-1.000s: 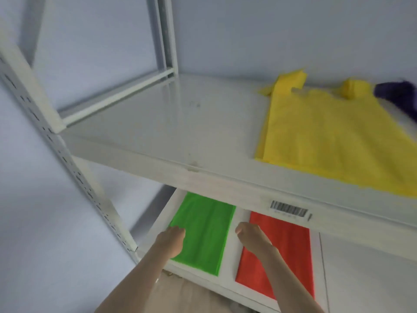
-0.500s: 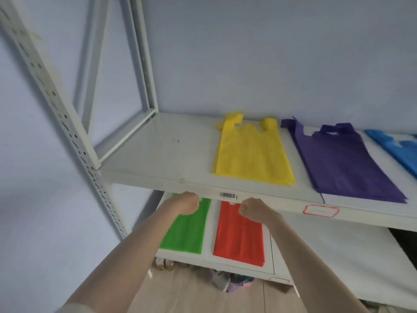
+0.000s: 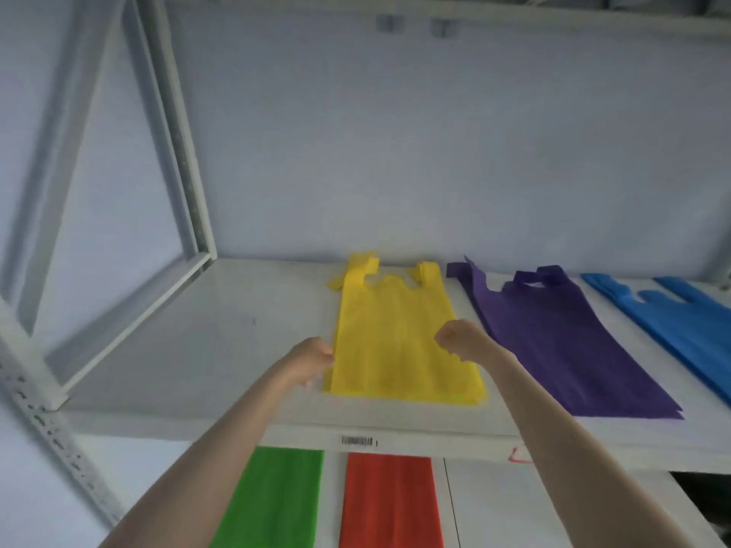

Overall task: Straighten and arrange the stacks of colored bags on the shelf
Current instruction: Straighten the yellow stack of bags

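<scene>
both my fists curled beside yellow bag stack (image 3: 399, 346): left hand (image 3: 312, 359), right hand (image 3: 461, 342); grip unclear. next: square its edges.

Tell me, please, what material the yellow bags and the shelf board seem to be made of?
Yellow bags: probably thin non-woven fabric, matte; they lie flat without shine, with soft floppy handles. Shelf board: apparently painted metal, smooth and slightly glossy; it faintly reflects the frame.
</scene>
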The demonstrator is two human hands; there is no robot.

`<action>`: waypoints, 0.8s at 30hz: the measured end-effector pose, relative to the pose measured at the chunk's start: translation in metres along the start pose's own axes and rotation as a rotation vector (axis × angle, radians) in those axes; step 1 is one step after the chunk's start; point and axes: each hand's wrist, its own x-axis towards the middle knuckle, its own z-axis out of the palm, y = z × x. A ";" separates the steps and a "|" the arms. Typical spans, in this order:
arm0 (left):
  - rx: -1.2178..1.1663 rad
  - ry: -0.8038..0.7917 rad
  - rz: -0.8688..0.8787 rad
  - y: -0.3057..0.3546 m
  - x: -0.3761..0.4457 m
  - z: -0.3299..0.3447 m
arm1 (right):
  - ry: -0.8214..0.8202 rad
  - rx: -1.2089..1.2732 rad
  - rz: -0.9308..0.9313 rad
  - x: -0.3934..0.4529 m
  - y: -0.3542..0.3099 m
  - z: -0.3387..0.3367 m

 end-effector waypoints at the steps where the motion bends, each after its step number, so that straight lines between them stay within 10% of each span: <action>1: -0.036 -0.003 -0.025 0.002 0.015 -0.001 | 0.022 0.011 0.037 0.020 0.004 -0.007; 13: -0.502 0.107 -0.294 0.019 0.162 0.005 | 0.026 0.263 0.407 0.181 0.035 -0.029; 24: -0.164 -0.077 -0.341 0.009 0.178 -0.008 | -0.219 0.137 0.408 0.209 0.039 -0.025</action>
